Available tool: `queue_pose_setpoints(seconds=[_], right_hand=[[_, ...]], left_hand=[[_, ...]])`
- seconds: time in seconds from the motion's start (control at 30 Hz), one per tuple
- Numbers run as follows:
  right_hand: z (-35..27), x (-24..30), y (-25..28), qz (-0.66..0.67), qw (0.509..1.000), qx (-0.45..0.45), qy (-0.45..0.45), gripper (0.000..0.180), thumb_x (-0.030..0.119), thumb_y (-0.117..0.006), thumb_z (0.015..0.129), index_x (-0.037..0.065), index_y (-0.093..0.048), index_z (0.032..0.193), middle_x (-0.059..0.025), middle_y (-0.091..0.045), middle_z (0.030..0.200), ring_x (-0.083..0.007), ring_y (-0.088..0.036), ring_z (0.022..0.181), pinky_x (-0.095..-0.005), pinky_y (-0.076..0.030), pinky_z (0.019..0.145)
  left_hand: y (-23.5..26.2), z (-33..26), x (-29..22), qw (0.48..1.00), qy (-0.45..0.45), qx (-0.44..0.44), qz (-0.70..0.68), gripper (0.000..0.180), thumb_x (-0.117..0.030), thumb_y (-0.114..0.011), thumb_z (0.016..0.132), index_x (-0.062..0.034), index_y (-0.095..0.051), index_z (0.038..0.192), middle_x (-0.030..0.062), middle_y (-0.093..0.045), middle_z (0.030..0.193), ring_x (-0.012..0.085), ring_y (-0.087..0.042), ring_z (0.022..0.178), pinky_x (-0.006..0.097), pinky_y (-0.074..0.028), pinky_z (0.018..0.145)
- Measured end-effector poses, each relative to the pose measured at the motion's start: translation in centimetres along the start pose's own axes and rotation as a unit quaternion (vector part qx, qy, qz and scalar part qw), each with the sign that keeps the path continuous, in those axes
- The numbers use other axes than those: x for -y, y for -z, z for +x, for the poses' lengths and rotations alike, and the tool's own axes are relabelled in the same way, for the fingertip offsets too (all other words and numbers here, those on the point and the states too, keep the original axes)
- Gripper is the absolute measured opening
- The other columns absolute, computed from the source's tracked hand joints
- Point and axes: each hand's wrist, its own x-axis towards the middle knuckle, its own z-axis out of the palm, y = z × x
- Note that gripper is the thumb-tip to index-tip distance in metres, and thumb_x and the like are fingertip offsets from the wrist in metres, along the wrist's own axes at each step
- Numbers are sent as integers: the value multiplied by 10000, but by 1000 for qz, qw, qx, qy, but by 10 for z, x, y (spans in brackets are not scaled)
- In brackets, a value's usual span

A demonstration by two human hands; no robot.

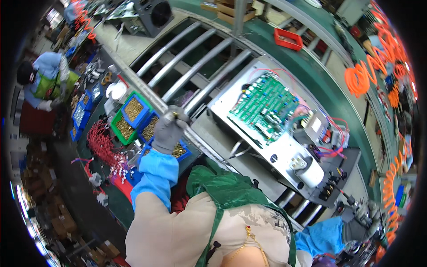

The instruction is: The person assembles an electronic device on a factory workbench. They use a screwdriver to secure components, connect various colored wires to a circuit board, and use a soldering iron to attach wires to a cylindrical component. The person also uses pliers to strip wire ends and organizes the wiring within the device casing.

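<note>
My left hand (169,129), in a grey glove with a blue sleeve cover, is raised over the bins of brass screws (133,109) and pinches a small brass part between its fingertips. My right hand (361,222), also gloved, grips a powered screwdriver (351,202) at the lower right, its tip near the black terminal block (328,189). Between them lies an open white metal chassis (271,147) with a green circuit board (266,107), red wires and a white cylindrical capacitor (307,171).
Metal roller rails (195,58) run behind the chassis. A bundle of red wires with white connectors (104,149) lies left of the bins. Orange coiled air hoses (362,75) hang at the right. Another person (44,80) works at the far left. A red tray (288,39) sits beyond.
</note>
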Motion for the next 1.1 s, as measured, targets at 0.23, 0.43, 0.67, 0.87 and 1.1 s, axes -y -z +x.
queue_pose_setpoints(seconds=[0.23,0.43,0.67,0.87,1.1], right_hand=[[-8,-8,-30,132,967,180,-126,203,165,-553,847,73,-481,1013,27,-312,684,-167,-349,750,-300,-352,544],[-22,-24,-60,147,976,154,-50,489,153,-545,860,52,-399,1316,34,-345,632,-121,-379,658,-354,-407,608],[-13,-25,-46,149,982,115,-26,394,108,-595,800,21,-472,1163,52,-322,638,-93,-357,619,-335,-393,768],[-7,-33,-40,151,984,93,-27,383,114,-597,802,38,-473,1156,59,-317,648,-91,-355,623,-335,-398,756],[3,-39,-25,188,976,107,-37,431,114,-561,812,40,-459,1224,25,-345,667,-134,-374,652,-384,-403,789]], left_hand=[[-120,45,182,947,309,41,-82,126,-22,-514,893,-23,-511,1019,98,-457,1036,94,-459,795,191,-473,657],[-159,28,265,925,378,11,34,173,-45,-470,928,-44,-504,1098,106,-524,995,108,-536,775,193,-469,621],[-169,14,285,938,332,-38,87,299,-56,-439,962,33,-453,1248,106,-517,977,103,-512,766,202,-485,654],[-172,11,296,937,316,-49,140,298,-80,-449,972,43,-455,1244,119,-514,1004,104,-507,766,182,-477,640],[-171,15,299,932,316,-44,175,328,-92,-508,952,34,-451,1249,99,-517,978,90,-513,746,184,-454,606]])
